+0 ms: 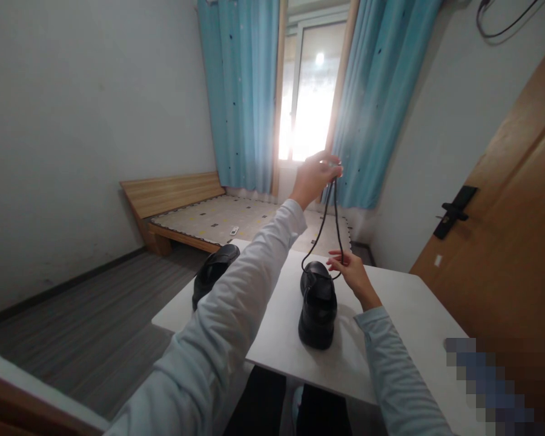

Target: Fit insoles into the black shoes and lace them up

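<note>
The left hand [315, 175] is raised high above the white rectangular table [404, 315], its fingers pressed together around the upper end of a thin black shoelace [323, 227]. From that pinch the lace hangs down in a long narrow loop toward a black glossy leather shoe [318, 306] standing upright near the middle of the table, its heel toward the near edge and its toe pointing to the far edge. The right hand [352, 272] is low, just beside the shoe's right side at its collar; its thumb and forefinger close on the lower part of the lace where the loop curves back, close to the shoe's opening. Whether the lace is threaded through the eyelets cannot be told from here.

A second black leather shoe [213, 272] lies near the table's far left corner, partly hidden behind the left pale blue sleeve [236, 303], well apart from the first shoe.

Beyond the table stand a low wooden bed frame [172, 197] with a patterned mat, turquoise curtains [240, 91] either side of a bright window [311, 91], and, at the right, a brown wooden door [513, 242] with a black handle.
</note>
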Motion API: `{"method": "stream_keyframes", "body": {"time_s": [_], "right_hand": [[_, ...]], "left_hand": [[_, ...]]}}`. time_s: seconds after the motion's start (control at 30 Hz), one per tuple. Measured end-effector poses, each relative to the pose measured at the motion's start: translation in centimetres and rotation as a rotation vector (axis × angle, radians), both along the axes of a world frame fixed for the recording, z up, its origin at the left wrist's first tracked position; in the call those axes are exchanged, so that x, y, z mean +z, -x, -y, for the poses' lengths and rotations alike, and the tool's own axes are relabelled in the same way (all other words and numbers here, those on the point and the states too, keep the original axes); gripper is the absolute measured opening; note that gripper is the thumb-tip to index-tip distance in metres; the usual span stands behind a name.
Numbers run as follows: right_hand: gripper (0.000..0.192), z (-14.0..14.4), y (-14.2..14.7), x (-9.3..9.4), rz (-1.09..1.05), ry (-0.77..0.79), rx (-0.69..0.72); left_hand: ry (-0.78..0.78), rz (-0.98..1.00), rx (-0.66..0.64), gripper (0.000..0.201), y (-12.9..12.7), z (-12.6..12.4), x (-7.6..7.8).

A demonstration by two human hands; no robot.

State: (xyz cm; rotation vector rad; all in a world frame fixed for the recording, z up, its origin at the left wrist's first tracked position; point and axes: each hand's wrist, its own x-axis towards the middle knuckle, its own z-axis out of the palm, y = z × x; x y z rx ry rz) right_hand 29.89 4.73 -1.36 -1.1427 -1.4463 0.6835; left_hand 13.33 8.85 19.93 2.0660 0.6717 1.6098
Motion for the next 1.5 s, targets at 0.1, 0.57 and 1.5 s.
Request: {"method": "stream_keyframes", "body": {"time_s": [0.1, 0.57, 1.5], "right_hand": [[0.034, -0.1, -0.3, -0.2, -0.011, -0.003, -0.067], [0.013, 1.0, 2.8, -1.1, 0.579, -0.215, -0.339], [0.013, 0.6, 3.5, -3.9, 0.461, -0.063, -0.113]], "left_hand": [[0.038, -0.107, 0.12, 0.015, 2.1, -2.6, -2.0], [0.216, -0.362, 0.246, 0.009, 5.2, -2.3, -16.9], [0.366, -0.204, 0.132, 0.01, 3.9, -0.1, -25.9]]}}
